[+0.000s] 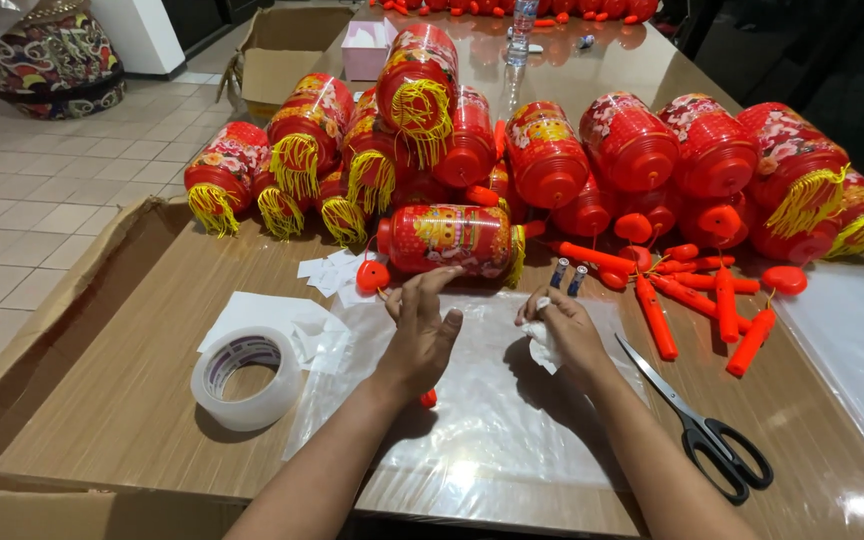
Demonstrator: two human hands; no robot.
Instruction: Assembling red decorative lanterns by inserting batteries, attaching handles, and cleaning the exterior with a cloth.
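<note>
My left hand (420, 330) rests on a clear plastic sheet (472, 420), its fingers reaching up to a red lantern (449, 238) that lies on its side; a small red part shows under the wrist. My right hand (564, 335) is closed around a crumpled white paper scrap (542, 348). Two small batteries (567, 275) lie just above that hand. A red lantern cap (373, 275) sits left of my left hand's fingers.
Many red lanterns with yellow tassels (552, 150) are piled across the wooden table. Red handles (657, 315) and black scissors (707, 430) lie to the right. A tape roll (245, 378) and white paper bits (282, 320) lie left. Cardboard boxes (42, 330) stand at the left.
</note>
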